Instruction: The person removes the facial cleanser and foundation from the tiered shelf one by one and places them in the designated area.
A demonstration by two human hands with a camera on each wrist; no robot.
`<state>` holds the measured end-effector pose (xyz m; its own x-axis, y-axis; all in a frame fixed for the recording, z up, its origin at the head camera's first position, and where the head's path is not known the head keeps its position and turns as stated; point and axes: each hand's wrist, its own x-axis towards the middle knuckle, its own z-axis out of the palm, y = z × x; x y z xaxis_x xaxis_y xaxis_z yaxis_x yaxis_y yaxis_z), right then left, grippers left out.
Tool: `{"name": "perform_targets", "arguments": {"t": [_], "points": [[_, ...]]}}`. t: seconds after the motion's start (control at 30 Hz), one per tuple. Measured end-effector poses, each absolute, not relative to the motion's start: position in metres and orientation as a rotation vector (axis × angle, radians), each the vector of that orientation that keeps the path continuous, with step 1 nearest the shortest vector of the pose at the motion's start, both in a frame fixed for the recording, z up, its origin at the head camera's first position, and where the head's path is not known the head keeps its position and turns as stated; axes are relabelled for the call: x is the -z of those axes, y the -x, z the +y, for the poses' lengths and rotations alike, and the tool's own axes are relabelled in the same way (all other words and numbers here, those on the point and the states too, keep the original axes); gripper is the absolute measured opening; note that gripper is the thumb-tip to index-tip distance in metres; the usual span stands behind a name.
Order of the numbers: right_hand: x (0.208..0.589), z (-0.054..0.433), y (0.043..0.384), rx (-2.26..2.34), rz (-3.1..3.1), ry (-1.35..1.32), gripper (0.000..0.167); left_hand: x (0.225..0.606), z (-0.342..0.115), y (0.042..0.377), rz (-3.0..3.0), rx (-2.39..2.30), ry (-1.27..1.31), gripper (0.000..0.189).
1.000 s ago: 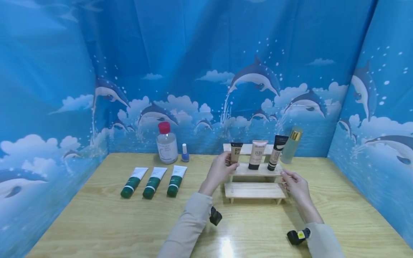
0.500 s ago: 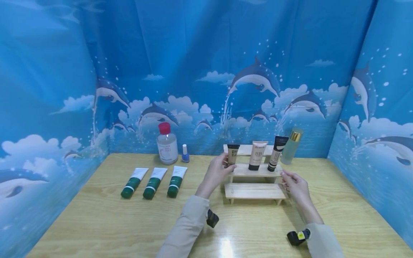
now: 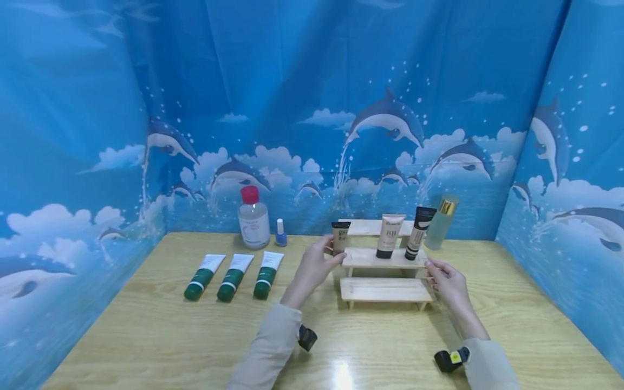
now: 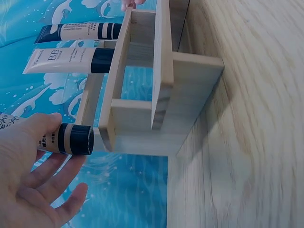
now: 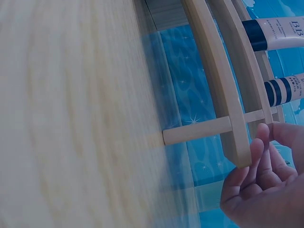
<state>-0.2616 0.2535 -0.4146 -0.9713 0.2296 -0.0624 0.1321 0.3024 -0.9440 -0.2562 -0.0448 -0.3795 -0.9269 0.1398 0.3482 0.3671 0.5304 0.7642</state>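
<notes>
My left hand holds a small beige tube between thumb and fingers, just off the left end of a three-step wooden display stand. In the left wrist view the tube's black cap is apart from the stand's middle step. My right hand pinches the right end of that step; in the right wrist view, the thumb and fingertips meet at its edge. On the middle step stand a pale pink BB cream tube and a black-and-beige tube, both upright.
A clear bottle with a gold collar stands behind the stand's right end. Farther left are a red-capped bottle and a blue nail polish bottle. Several green-and-white tubes lie on the wooden table. A dolphin-print curtain encloses the back and sides.
My left hand has carried the small beige tube leftward, from over the middle step to beyond its left end. The right hand has stayed at the stand's right end.
</notes>
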Motion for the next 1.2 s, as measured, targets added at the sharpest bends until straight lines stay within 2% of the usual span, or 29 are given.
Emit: {"name": "perform_targets", "arguments": {"t": [1.2], "points": [[0.414, 0.252, 0.261, -1.793, -2.465, 0.339, 0.054, 0.38, -0.135, 0.2, -2.56, 1.215, 0.128, 0.032]]}}
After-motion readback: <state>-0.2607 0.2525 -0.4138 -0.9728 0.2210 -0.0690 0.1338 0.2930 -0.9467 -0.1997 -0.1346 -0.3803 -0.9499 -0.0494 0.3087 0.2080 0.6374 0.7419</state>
